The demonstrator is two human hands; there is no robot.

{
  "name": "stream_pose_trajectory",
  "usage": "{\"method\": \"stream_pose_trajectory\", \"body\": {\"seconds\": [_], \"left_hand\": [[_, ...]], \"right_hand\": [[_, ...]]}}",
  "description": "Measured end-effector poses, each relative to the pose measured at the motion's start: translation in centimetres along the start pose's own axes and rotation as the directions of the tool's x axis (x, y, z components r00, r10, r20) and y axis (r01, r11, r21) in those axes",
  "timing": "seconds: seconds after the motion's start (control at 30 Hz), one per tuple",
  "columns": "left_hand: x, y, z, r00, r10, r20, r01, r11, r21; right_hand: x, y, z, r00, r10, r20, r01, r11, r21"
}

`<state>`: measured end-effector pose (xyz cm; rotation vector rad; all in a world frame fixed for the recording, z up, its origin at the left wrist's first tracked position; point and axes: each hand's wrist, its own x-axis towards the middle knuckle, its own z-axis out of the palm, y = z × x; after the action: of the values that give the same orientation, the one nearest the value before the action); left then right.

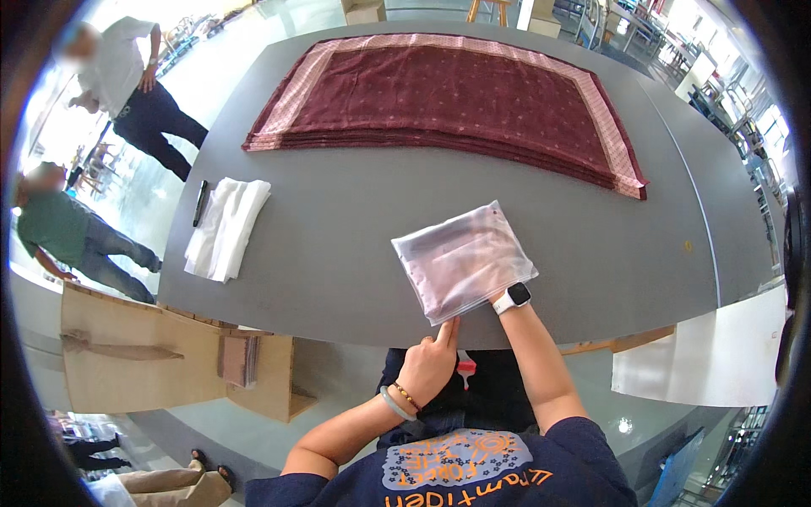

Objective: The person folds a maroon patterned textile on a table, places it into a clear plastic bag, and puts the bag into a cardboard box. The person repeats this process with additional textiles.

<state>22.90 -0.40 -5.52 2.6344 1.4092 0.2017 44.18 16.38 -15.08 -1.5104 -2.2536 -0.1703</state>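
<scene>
A frosted zip bag (448, 253) lies tilted near the table's front edge, with something pinkish and flat, like folded cloth, showing through it. My right hand (497, 296) reaches into its near opening up to the wrist, just below a white watch. The bag blurs those fingers, so their grip is hidden. At the bag's near left corner, my left hand (429, 363) pinches the edge between its fingers. Farther back lies a stack of folded maroon cloths (448, 97) with pale patterned borders.
A pile of white, translucent bags (226, 228) and a black marker (200, 203) lie on the grey table (338, 228) at left. Below its left edge is an open cardboard box (144, 355). Two people (139, 84) stand beyond the table's left side.
</scene>
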Motion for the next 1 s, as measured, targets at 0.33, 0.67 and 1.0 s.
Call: {"method": "stream_pose_trajectory", "body": {"seconds": [0.33,0.67,1.0], "left_hand": [[-0.6,-1.8,-0.2,0.993,0.089,-0.079,-0.090,0.996,-0.010],[7.3,-6.8,-6.1,0.881,-0.036,-0.472,-0.192,0.884,-0.426],[14.0,-8.5,3.3,0.979,0.143,-0.145,-0.163,0.977,-0.139]], "right_hand": [[-2.2,-6.9,-8.7,0.824,-0.296,0.482,0.011,0.860,0.510],[-5.5,-7.5,-8.2,0.873,-0.380,0.306,0.170,0.824,0.540],[-7.3,-6.6,-10.6,0.987,0.083,0.141,-0.110,0.974,0.196]]}}
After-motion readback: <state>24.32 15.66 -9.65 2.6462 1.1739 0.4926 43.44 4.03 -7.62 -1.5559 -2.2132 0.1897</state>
